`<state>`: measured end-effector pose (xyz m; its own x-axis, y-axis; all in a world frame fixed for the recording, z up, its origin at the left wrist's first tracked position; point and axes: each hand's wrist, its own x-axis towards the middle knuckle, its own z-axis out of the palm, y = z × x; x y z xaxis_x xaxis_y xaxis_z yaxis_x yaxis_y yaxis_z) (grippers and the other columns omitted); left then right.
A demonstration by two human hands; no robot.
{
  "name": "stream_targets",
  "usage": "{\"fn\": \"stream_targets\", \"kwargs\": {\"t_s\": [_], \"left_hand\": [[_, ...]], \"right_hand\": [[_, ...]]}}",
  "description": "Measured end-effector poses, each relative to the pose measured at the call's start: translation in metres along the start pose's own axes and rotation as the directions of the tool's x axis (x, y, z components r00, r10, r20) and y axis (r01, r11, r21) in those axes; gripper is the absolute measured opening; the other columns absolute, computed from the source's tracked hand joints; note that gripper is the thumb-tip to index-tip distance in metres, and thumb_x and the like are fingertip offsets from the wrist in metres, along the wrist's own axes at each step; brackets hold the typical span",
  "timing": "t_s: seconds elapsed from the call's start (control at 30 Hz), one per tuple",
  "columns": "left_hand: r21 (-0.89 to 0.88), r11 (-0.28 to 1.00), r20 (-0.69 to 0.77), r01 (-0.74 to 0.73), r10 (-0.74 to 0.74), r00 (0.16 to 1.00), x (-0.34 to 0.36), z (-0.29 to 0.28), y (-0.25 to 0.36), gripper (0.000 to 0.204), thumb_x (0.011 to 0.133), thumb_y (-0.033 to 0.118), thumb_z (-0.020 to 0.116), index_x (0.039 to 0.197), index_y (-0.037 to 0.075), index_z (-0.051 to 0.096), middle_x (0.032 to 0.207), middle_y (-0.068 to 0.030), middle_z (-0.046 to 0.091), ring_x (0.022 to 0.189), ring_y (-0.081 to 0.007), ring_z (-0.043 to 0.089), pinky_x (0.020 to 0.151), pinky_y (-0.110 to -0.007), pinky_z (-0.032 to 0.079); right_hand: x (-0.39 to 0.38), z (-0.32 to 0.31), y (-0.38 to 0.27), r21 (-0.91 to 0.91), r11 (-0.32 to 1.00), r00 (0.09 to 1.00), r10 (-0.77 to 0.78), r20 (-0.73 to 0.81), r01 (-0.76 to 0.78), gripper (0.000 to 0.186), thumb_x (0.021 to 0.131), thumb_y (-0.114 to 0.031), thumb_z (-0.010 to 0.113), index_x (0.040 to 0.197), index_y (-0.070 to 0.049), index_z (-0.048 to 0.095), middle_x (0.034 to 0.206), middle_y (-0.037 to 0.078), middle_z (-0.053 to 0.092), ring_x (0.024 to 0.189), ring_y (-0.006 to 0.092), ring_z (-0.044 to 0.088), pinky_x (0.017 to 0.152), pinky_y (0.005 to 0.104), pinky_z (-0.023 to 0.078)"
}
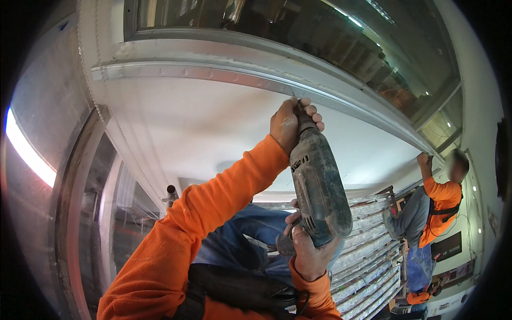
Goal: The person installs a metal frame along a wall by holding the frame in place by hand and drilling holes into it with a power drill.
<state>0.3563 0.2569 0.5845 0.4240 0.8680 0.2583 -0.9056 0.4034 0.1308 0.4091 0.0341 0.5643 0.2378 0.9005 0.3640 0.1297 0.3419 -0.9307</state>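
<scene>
A dusty dark green power drill (320,184) points up and away from me. My left hand (290,124) is closed round its front end by the chuck, with the fingertips just below a long metal strip (224,77). The thin bit shows only in part at the strip's lower edge; whether it touches the metal I cannot tell. Lower down, my right hand (311,248) grips the drill's handle at the back, with some fingers hidden behind the body. The strip runs from the upper left toward the right along a white panel (197,128).
Above the strip is a framed window (298,48). A beaded chain (88,69) hangs at the left. A slatted platform (365,240) lies below. At the right, a person in orange (440,197) holds a hand up to the strip's far end; another person (421,296) is lower down.
</scene>
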Motion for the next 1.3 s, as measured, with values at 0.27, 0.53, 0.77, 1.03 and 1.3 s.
{"fn": "stream_targets", "kwargs": {"t_s": [0.27,0.53,0.77,1.03,1.3], "left_hand": [[0.018,1.0,-0.034,0.014,-0.014,0.999,0.002,-0.003,-0.003,0.022,0.099,0.024,0.034,0.098,0.006,0.047,0.077,-0.0079,0.052,0.067,-0.0223,0.057,0.061,-0.037,0.055],[-0.087,0.995,0.044,0.043,-0.039,0.998,-0.002,-0.001,0.001,0.021,0.099,0.023,0.035,0.096,0.006,0.047,0.075,-0.0076,0.052,0.066,-0.0222,0.056,0.061,-0.038,0.055],[-0.037,0.999,0.013,0.026,-0.026,1.0,0.001,-0.004,0.002,0.02,0.098,0.023,0.035,0.096,0.006,0.046,0.077,-0.0087,0.051,0.068,-0.0224,0.056,0.062,-0.038,0.055],[0.039,0.999,-0.007,0.0,0.0,1.0,-0.003,0.001,0.0,0.019,0.1,0.023,0.038,0.095,0.008,0.049,0.078,-0.0039,0.05,0.07,-0.0191,0.053,0.065,-0.035,0.052],[0.046,0.999,-0.017,-0.005,0.005,1.0,-0.002,0.0,0.0,0.02,0.099,0.023,0.037,0.095,0.007,0.048,0.077,-0.0049,0.05,0.07,-0.0196,0.054,0.065,-0.036,0.053]], "right_hand": [[-0.003,0.004,-0.003,0.036,0.999,0.998,0.017,-0.061,-0.015,0.048,0.077,0.003,0.057,0.123,0.01,0.048,0.107,0.021,0.06,0.077,0.0189,0.064,0.059,0.0282,0.054],[-0.004,0.006,-0.002,0.066,0.998,1.0,-0.003,-0.025,0.004,0.05,0.078,0.004,0.057,0.126,0.009,0.046,0.109,0.022,0.06,0.079,0.0186,0.064,0.061,0.0279,0.054],[-0.004,0.01,-0.007,0.088,0.996,0.999,0.026,-0.045,-0.022,0.05,0.078,0.006,0.056,0.127,0.009,0.046,0.11,0.023,0.06,0.079,0.0191,0.064,0.061,0.028,0.054],[-0.003,0.006,-0.002,0.058,0.998,0.999,-0.019,-0.026,0.02,0.047,0.076,0.007,0.053,0.123,0.011,0.048,0.109,0.023,0.059,0.077,0.0181,0.064,0.06,0.028,0.054],[-0.002,0.006,-0.01,0.057,0.992,0.993,0.113,-0.028,-0.111,0.046,0.078,0.006,0.053,0.124,0.01,0.048,0.109,0.022,0.06,0.078,0.0175,0.064,0.061,0.0277,0.054]]}}
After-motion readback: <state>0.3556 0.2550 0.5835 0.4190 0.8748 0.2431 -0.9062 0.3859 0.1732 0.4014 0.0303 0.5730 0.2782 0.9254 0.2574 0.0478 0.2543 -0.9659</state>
